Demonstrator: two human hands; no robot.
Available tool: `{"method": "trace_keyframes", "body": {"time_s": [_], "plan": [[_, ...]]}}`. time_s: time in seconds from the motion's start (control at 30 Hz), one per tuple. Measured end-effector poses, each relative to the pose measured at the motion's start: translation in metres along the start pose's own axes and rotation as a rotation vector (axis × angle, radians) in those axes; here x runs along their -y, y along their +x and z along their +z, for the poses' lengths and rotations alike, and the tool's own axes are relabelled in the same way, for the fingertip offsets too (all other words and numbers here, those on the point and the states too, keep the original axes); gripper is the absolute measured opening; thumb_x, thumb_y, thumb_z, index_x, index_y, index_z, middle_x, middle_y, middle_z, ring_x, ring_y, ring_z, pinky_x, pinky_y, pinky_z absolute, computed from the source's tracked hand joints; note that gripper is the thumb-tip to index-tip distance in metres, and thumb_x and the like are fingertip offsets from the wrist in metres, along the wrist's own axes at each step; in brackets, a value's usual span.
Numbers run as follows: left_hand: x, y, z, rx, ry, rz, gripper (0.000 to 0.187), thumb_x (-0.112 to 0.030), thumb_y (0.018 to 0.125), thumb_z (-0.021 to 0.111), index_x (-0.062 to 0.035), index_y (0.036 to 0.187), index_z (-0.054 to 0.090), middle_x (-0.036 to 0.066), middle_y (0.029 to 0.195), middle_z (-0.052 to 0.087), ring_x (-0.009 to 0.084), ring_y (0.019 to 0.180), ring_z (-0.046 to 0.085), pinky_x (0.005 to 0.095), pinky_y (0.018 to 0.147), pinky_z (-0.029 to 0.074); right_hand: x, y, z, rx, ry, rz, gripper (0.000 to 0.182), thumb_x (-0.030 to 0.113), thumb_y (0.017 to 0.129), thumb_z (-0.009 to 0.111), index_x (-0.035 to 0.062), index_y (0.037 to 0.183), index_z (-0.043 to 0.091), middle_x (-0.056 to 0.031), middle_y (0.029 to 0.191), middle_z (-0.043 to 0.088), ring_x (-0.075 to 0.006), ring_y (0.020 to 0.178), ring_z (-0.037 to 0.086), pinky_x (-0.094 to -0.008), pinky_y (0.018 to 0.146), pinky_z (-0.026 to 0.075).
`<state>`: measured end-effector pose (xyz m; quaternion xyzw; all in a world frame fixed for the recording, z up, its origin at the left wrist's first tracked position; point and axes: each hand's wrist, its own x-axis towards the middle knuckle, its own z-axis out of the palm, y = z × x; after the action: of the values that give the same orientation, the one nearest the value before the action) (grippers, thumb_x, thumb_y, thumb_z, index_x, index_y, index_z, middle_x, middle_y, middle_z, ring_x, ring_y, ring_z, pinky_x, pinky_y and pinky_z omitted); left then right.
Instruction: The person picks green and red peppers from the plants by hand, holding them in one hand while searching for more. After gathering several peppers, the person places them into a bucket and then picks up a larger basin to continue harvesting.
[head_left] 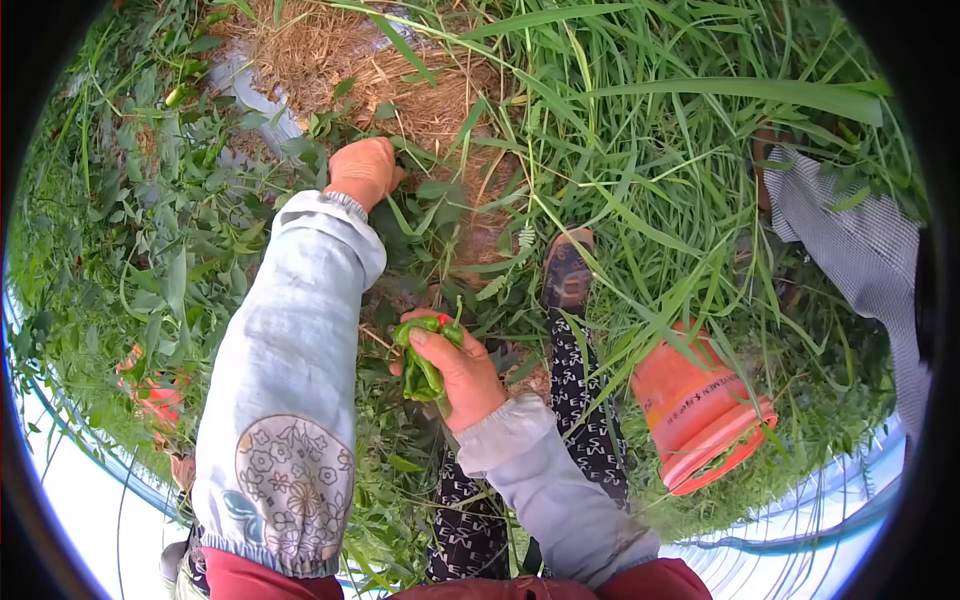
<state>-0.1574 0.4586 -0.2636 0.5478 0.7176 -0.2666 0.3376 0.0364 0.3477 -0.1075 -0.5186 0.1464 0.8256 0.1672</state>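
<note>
My right hand (462,372) is closed around a bunch of green peppers (422,368), its thumb pressed across them. A small red spot shows among the green. Further forward, my left hand (363,170) is curled down at the leafy plants (420,205) beside the straw. Its back faces up and its fingertips are hidden, so I cannot make out what it holds.
An orange-red bucket (690,400) with printed writing stands in the grass at my right. Dry straw (420,90) lies ahead over pale sheeting (262,105). Tall grass (660,190) crowds the right, near another person's grey checked clothing (850,220). My shoe (569,270) is below.
</note>
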Motion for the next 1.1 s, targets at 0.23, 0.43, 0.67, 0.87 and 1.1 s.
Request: {"method": "trace_keyframes", "body": {"time_s": [0.23,0.43,0.67,0.87,1.1], "plan": [[0.03,-0.07,-0.006,0.02,-0.472,0.039,0.036,-0.019,0.078,0.062,0.0006,0.108,0.058,0.014,0.097,0.065,0.0225,0.088,0.063,0.0331,0.078,0.049,0.007,0.001,0.003,0.028,0.001,0.001,0.025,0.017,0.084,0.061,0.0087,0.107,0.06,-0.0034,0.091,0.063,-0.0169,0.071,0.063,-0.0276,0.053,0.05],[0.049,-0.179,-0.018,-0.004,-1.337,0.107,0.047,-0.016,0.084,0.062,0.0001,0.125,0.045,0.01,0.107,0.061,0.0152,0.091,0.061,0.0247,0.07,0.049,0.002,0.003,0.007,-0.016,0.005,0.033,0.025,0.018,0.085,0.059,0.0092,0.108,0.058,-0.005,0.094,0.063,-0.018,0.072,0.064,-0.0272,0.048,0.049],[0.044,-0.256,-0.018,-0.209,-1.585,-0.013,0.037,-0.008,0.086,0.057,-0.0009,0.121,0.047,0.007,0.111,0.057,0.0224,0.103,0.059,0.0292,0.073,0.05,-0.016,0.011,0.01,-0.023,0.06,0.143,0.024,0.023,0.081,0.067,0.0099,0.1,0.059,-0.0021,0.088,0.064,-0.0161,0.066,0.064,-0.0272,0.045,0.047],[0.04,-0.277,0.004,-0.404,-1.196,-0.005,0.037,0.005,0.084,0.055,-0.0016,0.12,0.045,0.009,0.117,0.054,0.0199,0.106,0.054,0.0306,0.092,0.041,-0.029,0.009,0.028,0.107,0.026,0.233,0.035,0.03,0.087,0.056,0.0067,0.114,0.055,-0.0039,0.097,0.065,-0.0154,0.076,0.064,-0.0259,0.053,0.05],[0.016,-0.276,-0.022,-0.77,-0.384,0.137,0.049,0.005,0.063,0.067,-0.0071,0.107,0.049,0.014,0.099,0.055,0.0346,0.086,0.054,0.0392,0.075,0.045,-0.025,0.004,0.044,0.155,0.22,0.231,0.032,0.028,0.085,0.06,0.006,0.108,0.06,-0.003,0.09,0.065,-0.0114,0.074,0.063,-0.0258,0.061,0.051]]}}
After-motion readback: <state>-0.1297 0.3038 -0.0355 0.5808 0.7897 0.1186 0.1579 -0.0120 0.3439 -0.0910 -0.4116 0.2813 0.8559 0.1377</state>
